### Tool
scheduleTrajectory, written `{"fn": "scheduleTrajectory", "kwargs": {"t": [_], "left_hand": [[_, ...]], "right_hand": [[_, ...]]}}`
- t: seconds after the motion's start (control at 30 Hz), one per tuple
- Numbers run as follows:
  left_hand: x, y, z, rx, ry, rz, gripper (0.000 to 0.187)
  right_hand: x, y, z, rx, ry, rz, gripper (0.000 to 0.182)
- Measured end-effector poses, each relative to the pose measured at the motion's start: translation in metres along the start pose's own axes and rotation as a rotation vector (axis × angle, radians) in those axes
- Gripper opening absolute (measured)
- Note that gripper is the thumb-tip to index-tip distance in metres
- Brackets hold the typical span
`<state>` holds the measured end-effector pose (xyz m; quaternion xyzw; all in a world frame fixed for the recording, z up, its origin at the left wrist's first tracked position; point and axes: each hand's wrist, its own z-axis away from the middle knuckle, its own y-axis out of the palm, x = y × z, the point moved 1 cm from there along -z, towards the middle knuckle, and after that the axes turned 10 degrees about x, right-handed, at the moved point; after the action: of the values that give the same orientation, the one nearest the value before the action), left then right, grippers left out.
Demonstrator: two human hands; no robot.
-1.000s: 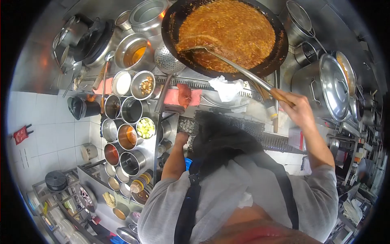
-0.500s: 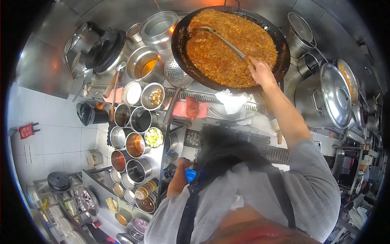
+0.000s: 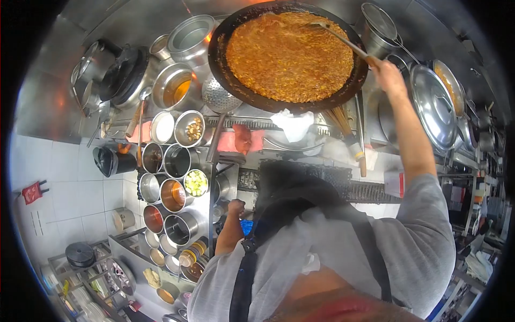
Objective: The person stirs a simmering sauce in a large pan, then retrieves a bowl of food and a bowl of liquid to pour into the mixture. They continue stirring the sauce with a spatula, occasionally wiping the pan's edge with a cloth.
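Observation:
My right hand [image 3: 390,78] is wrapped round the wooden grip of a long metal wok spatula [image 3: 346,41]. Its head is partly sunk in the food at the far right of a wide black wok [image 3: 217,59]. Orange-brown, chunky sauce [image 3: 289,59] fills much of the wok and glistens. Down by my body, my left hand [image 3: 236,206] is closed in a fist beside the metal rack, with nothing visible in it. A blue item [image 3: 246,227] shows just below that hand.
Left of the wok lie a perforated skimmer [image 3: 220,96] and a pot of orange liquid [image 3: 176,92]. Several round containers crowd the left counter, one with chopped greens [image 3: 196,183]. A large lidded pot [image 3: 433,110] stands at right. A bamboo brush [image 3: 343,126] lies below the wok.
My right hand has moved right and slightly up, sweeping the spatula's head from the wok's left side to its upper right. The whole view has shifted a little. My left hand stays low and closed.

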<state>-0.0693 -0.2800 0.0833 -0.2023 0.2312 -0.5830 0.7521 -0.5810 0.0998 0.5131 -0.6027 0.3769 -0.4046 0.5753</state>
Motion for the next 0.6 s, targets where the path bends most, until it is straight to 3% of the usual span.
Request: {"fn": "scheduleTrajectory", "kwargs": {"t": [0.13, 0.17, 0.27, 0.33, 0.4, 0.43, 0.6], "left_hand": [[0.001, -0.003, -0.012, 0.070, -0.010, -0.036, 0.010], [-0.008, -0.022, -0.003, 0.160, -0.074, 0.133, 0.016], [-0.012, -0.032, -0.019, 0.127, -0.101, 0.223, 0.021], [-0.012, -0.030, -0.036, 0.050, -0.026, 0.100, 0.024], [-0.020, -0.049, -0.047, 0.163, -0.035, 0.265, 0.023], [-0.024, -0.054, -0.052, 0.135, 0.056, 0.098, 0.020], [-0.032, -0.058, -0.069, 0.048, 0.092, 0.026, 0.016]], "right_hand": [[-0.039, -0.053, 0.053, -0.111, -0.099, -0.022, 0.036], [-0.042, -0.066, 0.068, -0.102, -0.086, -0.013, 0.036], [-0.047, -0.096, 0.112, -0.049, -0.034, 0.021, 0.030], [-0.045, -0.108, 0.140, -0.053, -0.054, 0.013, 0.033], [-0.041, -0.120, 0.168, -0.020, -0.057, -0.020, 0.034], [-0.039, -0.123, 0.179, 0.010, -0.066, -0.056, 0.036], [-0.025, -0.114, 0.210, 0.090, -0.076, -0.148, 0.043]]}}
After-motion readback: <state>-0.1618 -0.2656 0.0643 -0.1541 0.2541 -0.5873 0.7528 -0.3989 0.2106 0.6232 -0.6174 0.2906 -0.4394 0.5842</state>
